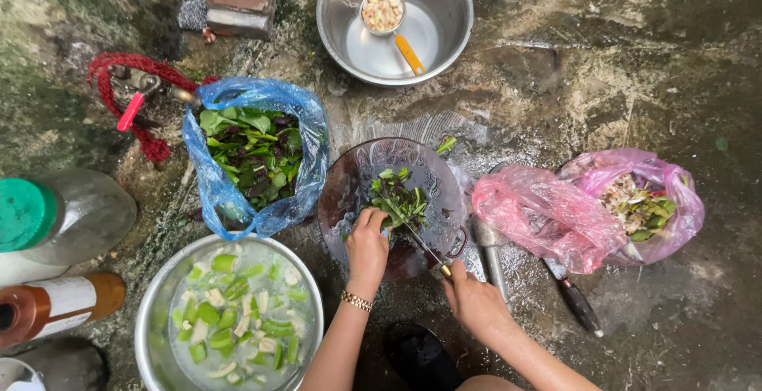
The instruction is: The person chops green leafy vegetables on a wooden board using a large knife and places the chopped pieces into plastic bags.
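Note:
My left hand [367, 242] presses down on a bunch of green leafy herbs [399, 198] lying on a round clear glass lid [353, 177]. A gold bracelet circles that wrist. My right hand [474, 297] grips a small knife [425, 246] whose blade points up-left into the herb stems beside my left fingers. A blue plastic bag [208, 170] of green and purple leaves stands open just left of the lid.
A metal bowl [152, 312] of cut green vegetable pieces in water sits at bottom left. A metal basin [448, 22] holding a small strainer lies at the top. Pink bags [548, 220] with scraps, another knife [573, 300], bottles [75, 216] and a dark shoe [421, 355] surround me on wet concrete.

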